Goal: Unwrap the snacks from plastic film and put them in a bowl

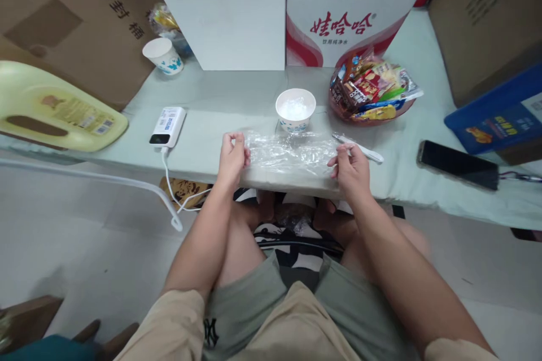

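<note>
A sheet of clear plastic film [292,153], crinkled and shiny, stretches between my two hands over the table's front edge. My left hand [234,158] pinches its left end, and my right hand [349,168] has its fingers closed on the right end. Just behind the film stands a paper cup [295,110] with blue leaf prints, holding something clear and crumpled. A white pen-like object [367,151] lies by my right hand, partly behind it; its exact kind is unclear.
A bowl of wrapped snacks [372,96] sits right of the cup, with a phone [457,164] farther right. On the left are a white power bank [167,127] with a cable, a second paper cup [163,56] and a yellow jug [55,107]. White cartons [228,28] line the back.
</note>
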Demonstrator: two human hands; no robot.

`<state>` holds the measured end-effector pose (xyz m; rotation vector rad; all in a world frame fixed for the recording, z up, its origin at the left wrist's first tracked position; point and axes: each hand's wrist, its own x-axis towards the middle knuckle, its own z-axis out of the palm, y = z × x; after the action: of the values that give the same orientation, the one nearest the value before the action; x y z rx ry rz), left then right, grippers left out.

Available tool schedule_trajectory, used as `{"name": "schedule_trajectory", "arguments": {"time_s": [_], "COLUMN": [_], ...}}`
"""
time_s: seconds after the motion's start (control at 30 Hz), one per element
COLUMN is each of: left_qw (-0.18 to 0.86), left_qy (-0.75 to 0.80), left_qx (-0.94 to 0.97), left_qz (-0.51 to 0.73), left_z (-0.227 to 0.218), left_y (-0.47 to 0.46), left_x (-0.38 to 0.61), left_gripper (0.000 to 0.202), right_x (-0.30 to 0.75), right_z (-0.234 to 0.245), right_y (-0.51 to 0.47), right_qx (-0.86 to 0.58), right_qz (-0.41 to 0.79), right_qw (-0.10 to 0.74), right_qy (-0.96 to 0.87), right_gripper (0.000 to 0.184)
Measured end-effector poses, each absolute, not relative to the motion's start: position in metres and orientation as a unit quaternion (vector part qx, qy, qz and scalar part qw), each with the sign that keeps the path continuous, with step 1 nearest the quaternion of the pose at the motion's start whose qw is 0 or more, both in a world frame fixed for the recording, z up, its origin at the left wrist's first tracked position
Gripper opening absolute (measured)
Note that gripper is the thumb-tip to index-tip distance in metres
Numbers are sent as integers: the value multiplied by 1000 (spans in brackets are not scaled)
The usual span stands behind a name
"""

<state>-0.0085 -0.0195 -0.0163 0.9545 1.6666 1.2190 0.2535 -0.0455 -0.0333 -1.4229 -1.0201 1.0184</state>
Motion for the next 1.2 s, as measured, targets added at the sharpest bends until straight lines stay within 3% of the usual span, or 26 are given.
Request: {"name": "schedule_trajectory", "arguments": {"time_s": [0.13, 0.27, 0.4, 0.53, 0.7, 0.87, 0.97, 1.2], "left_qw": [401, 282, 181, 224, 302, 244, 221, 114], "left_qy": [664, 675, 699, 690, 634, 636, 670, 749], "left_qx": [431, 507, 523, 501, 526, 574, 559, 588], "left_qz": [462, 455, 453, 473, 480, 454, 435, 283], "left_z": [-19, -22, -28, -33, -35, -40, -42, -36], "left_y": [-22, -20, -15, -12, -9, -4, -3, -6], "left_x": [-17, -28, -28, -16, -11, -17, -18, -17], "left_gripper": [35, 27, 19, 17, 43, 20, 22, 23], "right_x": [252, 254, 256, 258, 260, 263, 262, 254], "right_z": [-41, -44, -41, -36, -32, -38, -44, -53], "right_y": [-39, -41, -46, -46, -46, -44, -40, -38], "right_qx": [-630, -620, -629, -668, -680, -663, -646, -668], "right_qz": [417, 456, 435, 370, 322, 264, 183, 68], "right_qw": [520, 505, 467, 443, 455, 459, 444, 276], "right_qy": [-399, -390, -444, -470, -477, -530, -593, -688], "right_gripper": [37, 28, 33, 36, 39, 32, 34, 37]}}
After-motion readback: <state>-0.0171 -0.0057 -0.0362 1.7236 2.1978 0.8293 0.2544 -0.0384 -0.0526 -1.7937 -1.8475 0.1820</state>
